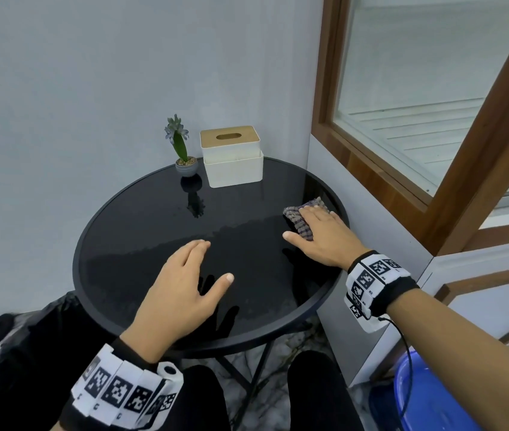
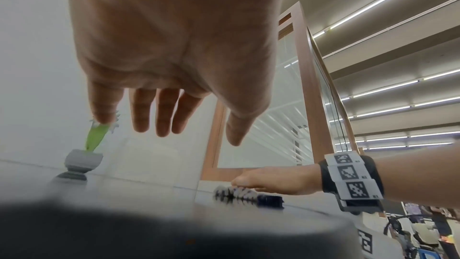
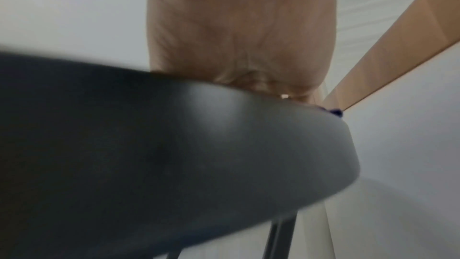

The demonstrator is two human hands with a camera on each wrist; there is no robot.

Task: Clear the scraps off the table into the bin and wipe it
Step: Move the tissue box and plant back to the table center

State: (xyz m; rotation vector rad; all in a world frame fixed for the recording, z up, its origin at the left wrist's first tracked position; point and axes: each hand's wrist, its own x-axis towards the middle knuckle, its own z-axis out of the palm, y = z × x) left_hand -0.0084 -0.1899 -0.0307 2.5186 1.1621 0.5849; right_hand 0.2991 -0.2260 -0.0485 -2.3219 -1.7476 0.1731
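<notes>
A round black glass table (image 1: 141, 231) fills the middle of the head view, its near half dulled by a wet film. A grey-purple knitted cloth (image 1: 301, 219) lies at the table's right edge, and my right hand (image 1: 318, 234) presses flat on it with straight fingers. In the left wrist view the same cloth (image 2: 239, 194) shows under that right hand (image 2: 273, 181). My left hand (image 1: 184, 284) hovers just above the near centre of the table, fingers straight and spread, holding nothing; the left wrist view shows the left hand (image 2: 174, 105) clear of the surface. The right wrist view shows only the table rim (image 3: 224, 145) and the right hand's palm (image 3: 244, 36).
A small potted flower (image 1: 181, 150) and a white tissue box with a wooden lid (image 1: 231, 157) stand at the table's far edge against the wall. A wood-framed window (image 1: 402, 188) runs along the right. A blue tub (image 1: 433, 399) sits on the floor at lower right.
</notes>
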